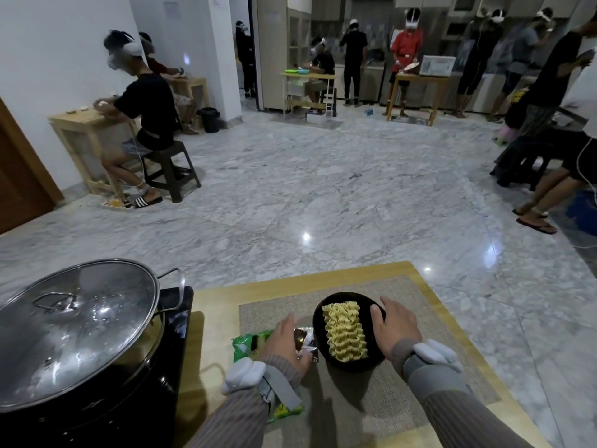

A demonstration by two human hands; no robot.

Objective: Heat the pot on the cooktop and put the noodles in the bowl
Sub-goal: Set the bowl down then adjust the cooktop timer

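A block of dry yellow noodles [344, 331] lies in a black bowl [373, 306] on a grey woven placemat [387, 399]. My right hand [395, 328] rests on the bowl's right rim, fingers curled over the edge. My left hand [284, 341] is just left of the bowl, holding small dark seasoning sachets [305, 342]. Under that hand lies the green noodle wrapper [250, 345]. At the left, a large steel pot with a glass lid [74, 324] stands on a black cooktop [174, 321].
The wooden table [219, 305] ends just beyond the placemat; marble floor [323, 195] lies past it. Several people with headsets work at small wooden tables along the far walls and at the right.
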